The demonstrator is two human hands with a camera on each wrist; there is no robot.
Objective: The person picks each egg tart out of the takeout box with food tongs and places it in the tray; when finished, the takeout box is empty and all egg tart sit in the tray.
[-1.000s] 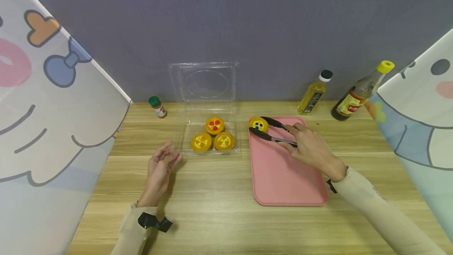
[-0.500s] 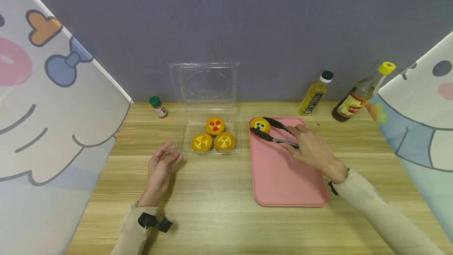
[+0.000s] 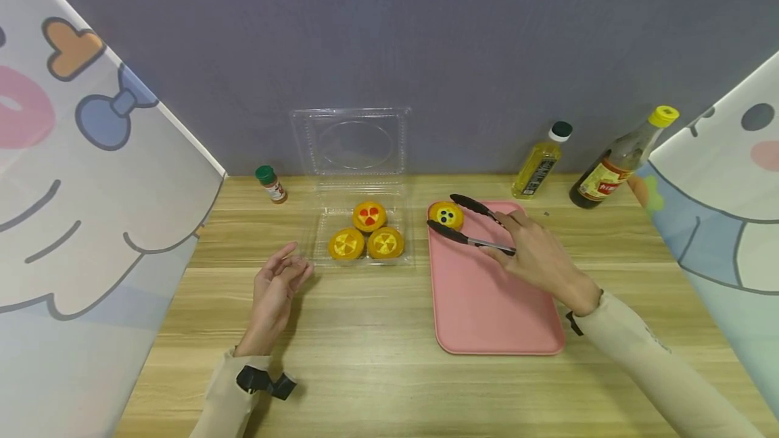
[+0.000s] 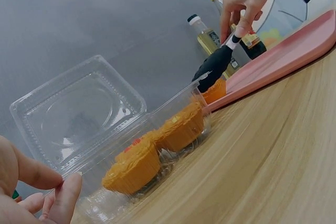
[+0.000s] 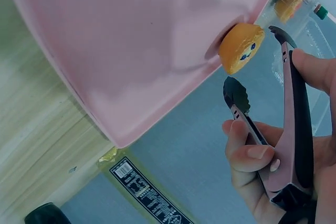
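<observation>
Above the wooden table [image 3: 365, 357] I watch the right hand [image 3: 538, 255] gripping tongs [image 3: 453, 234] spread around a tart [image 3: 446, 213]; the left hand [image 3: 276, 293] hangs loosely curled beside a clear box [image 3: 330, 218].

There are four little tarts [image 3: 445, 215], one clear box [image 3: 331, 216] and one pink tray [image 3: 496, 316]; there is one pair of tongs [image 3: 449, 231]. I see two big bottles [image 3: 535, 169] and one small bottle [image 3: 275, 190]; there are two hands [image 3: 274, 295].

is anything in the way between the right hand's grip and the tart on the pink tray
Only the tongs in the right hand's grip, spread open toward the tart in the far left corner of the pink tray; nothing else visible stands between.
</observation>
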